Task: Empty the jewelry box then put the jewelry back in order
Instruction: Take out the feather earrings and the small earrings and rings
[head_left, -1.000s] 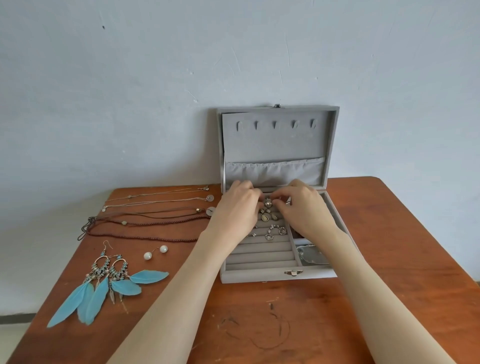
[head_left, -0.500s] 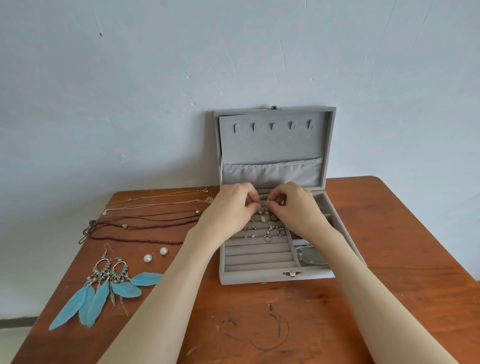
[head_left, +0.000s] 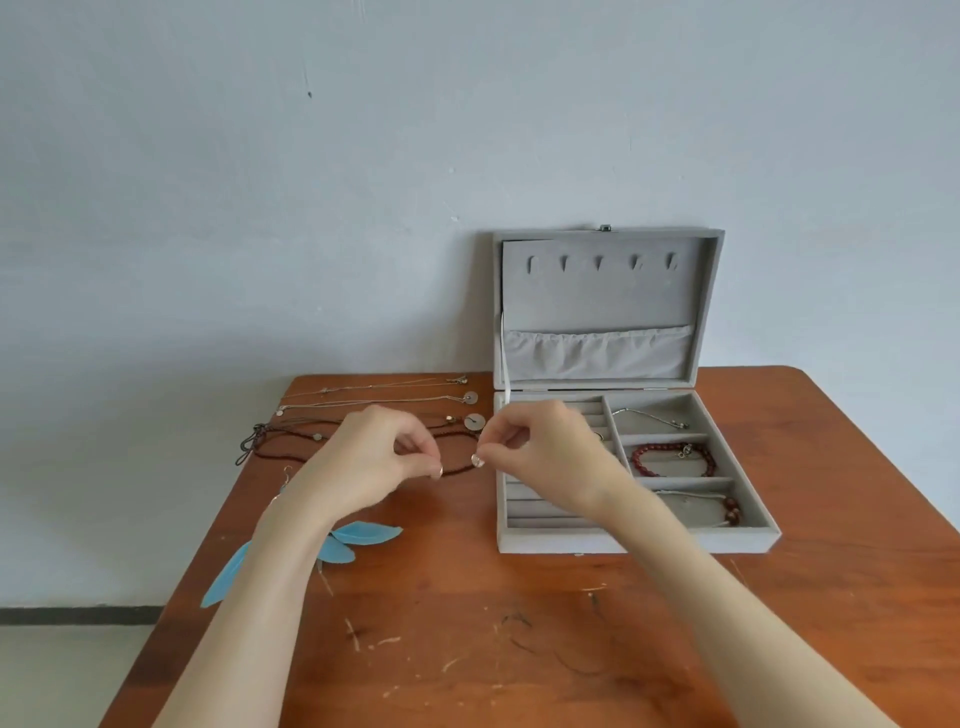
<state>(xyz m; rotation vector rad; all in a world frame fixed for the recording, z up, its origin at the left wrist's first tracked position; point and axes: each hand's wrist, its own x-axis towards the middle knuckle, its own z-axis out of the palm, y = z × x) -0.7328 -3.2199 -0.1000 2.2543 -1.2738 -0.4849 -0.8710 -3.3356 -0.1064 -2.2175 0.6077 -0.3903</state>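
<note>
Left hand (head_left: 374, 457): fingers pinched; contents too small to tell.
Right hand (head_left: 540, 452): likewise, beside jewelry box (head_left: 613, 543).
Why: probably carrying small pieces out to desk (head_left: 467, 623).

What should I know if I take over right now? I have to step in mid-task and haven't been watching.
Left hand: fingertips pinched, above the table left of the box; whatever it holds is too small to see.
Right hand: likewise pinched, over the box's left edge.
Jewelry box: open, lid upright against the wall.
Done: necklaces and blue feather earrings lie on the table left of the box.
Left: the red bead bracelet, a chain behind it and a beaded cord in front remain in the right compartments. Take them out, then put everything back in order.
</note>
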